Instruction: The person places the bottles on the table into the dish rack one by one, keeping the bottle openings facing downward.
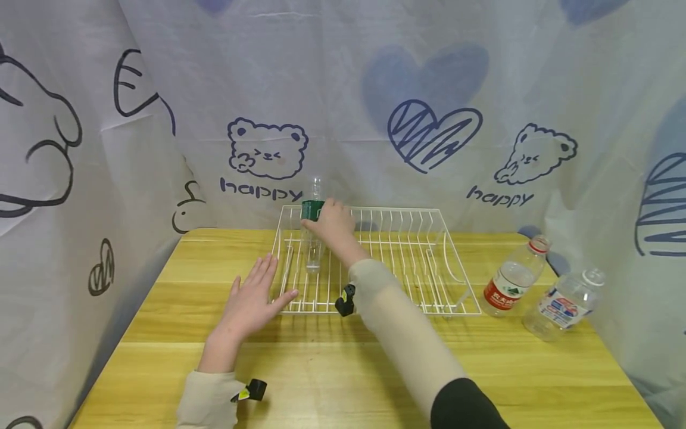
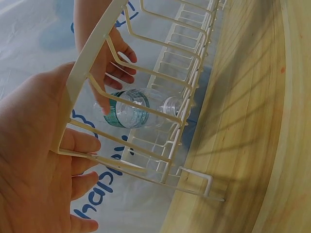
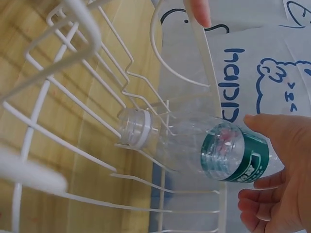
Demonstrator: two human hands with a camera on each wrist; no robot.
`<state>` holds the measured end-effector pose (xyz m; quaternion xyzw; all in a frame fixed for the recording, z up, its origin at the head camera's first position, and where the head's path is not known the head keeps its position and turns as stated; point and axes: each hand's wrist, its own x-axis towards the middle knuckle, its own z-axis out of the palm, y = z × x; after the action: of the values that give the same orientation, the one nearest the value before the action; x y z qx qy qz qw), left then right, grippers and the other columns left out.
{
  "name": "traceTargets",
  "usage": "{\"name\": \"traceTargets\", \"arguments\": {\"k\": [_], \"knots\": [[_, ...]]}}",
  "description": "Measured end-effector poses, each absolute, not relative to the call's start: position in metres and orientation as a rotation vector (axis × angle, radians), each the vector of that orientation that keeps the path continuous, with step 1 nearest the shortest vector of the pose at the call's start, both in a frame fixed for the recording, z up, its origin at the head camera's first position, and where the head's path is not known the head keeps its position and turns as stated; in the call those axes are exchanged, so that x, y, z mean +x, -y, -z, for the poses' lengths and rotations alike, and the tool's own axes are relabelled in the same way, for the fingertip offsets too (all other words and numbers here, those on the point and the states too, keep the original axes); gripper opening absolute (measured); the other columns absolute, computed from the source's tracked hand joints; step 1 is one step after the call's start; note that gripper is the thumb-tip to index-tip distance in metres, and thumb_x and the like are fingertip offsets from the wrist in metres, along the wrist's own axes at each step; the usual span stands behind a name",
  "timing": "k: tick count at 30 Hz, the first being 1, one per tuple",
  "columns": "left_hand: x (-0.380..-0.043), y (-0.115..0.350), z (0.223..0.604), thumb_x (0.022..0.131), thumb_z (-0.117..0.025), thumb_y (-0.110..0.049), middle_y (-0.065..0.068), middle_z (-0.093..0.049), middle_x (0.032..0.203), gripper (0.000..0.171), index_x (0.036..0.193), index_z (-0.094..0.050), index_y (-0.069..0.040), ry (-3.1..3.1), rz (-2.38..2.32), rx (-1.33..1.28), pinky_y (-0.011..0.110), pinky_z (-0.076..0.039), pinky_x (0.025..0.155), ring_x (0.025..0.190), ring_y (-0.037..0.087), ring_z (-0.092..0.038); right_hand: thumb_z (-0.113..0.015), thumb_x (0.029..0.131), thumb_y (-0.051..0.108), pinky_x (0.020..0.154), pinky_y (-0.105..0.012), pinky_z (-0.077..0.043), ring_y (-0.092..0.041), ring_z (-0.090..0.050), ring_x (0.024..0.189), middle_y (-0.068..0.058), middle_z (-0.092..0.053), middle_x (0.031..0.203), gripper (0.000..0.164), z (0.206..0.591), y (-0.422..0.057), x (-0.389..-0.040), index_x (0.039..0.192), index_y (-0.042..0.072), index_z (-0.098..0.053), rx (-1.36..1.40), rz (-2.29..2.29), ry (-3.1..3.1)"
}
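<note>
A clear plastic bottle (image 1: 313, 247) with a green label stands upside down in a white wire dish rack (image 1: 396, 241), its neck down among the wires in the right wrist view. My right hand (image 1: 334, 223) holds the bottle around the label, with the thumb on one side and curled fingers (image 3: 257, 196) on the other. At the rack's front left corner, my left hand (image 1: 252, 301) has its fingers spread nearly straight along the outside. Its thumb reaches over the side rail and touches it, as the left wrist view of the hand (image 2: 29, 136) shows.
Right of the rack stand two clear bottles without caps: one with a red and white label (image 1: 511, 283), another with a blue and white label (image 1: 563, 307). The wooden table (image 1: 300, 375) runs under everything. A printed curtain (image 1: 343, 89) hangs behind and at both sides.
</note>
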<state>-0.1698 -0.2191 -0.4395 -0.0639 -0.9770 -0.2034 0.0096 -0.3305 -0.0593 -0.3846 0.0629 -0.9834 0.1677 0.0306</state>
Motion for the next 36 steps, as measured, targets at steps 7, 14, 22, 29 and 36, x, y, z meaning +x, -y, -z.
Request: {"name": "traceTargets", "arguments": {"k": [7, 14, 22, 29, 36], "knots": [[-0.169, 0.219, 0.439, 0.092, -0.036, -0.073, 0.006, -0.002, 0.166, 0.093, 0.158, -0.008, -0.014, 3.050, 0.634, -0.198, 0.068, -0.001, 0.117, 0.153, 0.032, -0.003, -0.059, 0.083, 0.069, 0.101, -0.045, -0.050, -0.030, -0.052, 0.120, -0.015, -0.055, 0.130, 0.083, 0.372, 0.058, -0.327, 0.136, 0.006, -0.044, 0.249, -0.402, 2.998], [-0.169, 0.219, 0.439, 0.093, -0.039, -0.069, 0.006, -0.001, 0.166, 0.091, 0.158, -0.007, -0.014, 3.049, 0.632, -0.197, 0.068, 0.000, 0.117, 0.154, 0.032, -0.002, -0.058, 0.085, 0.067, 0.105, -0.050, -0.045, -0.030, -0.049, 0.124, -0.013, -0.052, 0.135, 0.080, 0.355, 0.051, -0.319, 0.140, 0.010, -0.042, 0.303, -0.327, 2.959], [-0.168, 0.217, 0.437, 0.093, -0.036, -0.070, 0.007, -0.002, 0.166, 0.090, 0.158, -0.009, -0.013, 3.054, 0.570, -0.197, 0.068, 0.001, 0.118, 0.153, 0.032, -0.002, -0.059, 0.088, 0.061, 0.103, -0.047, -0.045, -0.030, -0.048, 0.123, -0.012, -0.052, 0.135, 0.075, 0.342, 0.032, -0.305, 0.140, 0.011, -0.043, 0.398, -0.304, 2.884], [-0.168, 0.217, 0.437, 0.092, -0.033, -0.073, 0.007, -0.002, 0.166, 0.092, 0.158, -0.008, -0.013, 3.069, 0.507, -0.194, 0.067, 0.002, 0.118, 0.154, 0.031, -0.002, -0.061, 0.089, 0.056, 0.098, -0.046, -0.045, -0.029, -0.048, 0.119, -0.011, -0.054, 0.129, 0.069, 0.335, 0.012, -0.289, 0.140, 0.012, -0.045, 0.466, -0.307, 2.840], [-0.168, 0.218, 0.436, 0.092, -0.030, -0.075, 0.005, 0.000, 0.166, 0.093, 0.158, -0.007, -0.014, 3.078, 0.521, -0.193, 0.065, 0.003, 0.119, 0.154, 0.030, -0.001, -0.061, 0.089, 0.055, 0.098, -0.049, -0.044, -0.032, -0.049, 0.120, -0.011, -0.055, 0.129, 0.068, 0.331, -0.020, -0.276, 0.140, 0.013, -0.046, 0.519, -0.313, 2.786]]}}
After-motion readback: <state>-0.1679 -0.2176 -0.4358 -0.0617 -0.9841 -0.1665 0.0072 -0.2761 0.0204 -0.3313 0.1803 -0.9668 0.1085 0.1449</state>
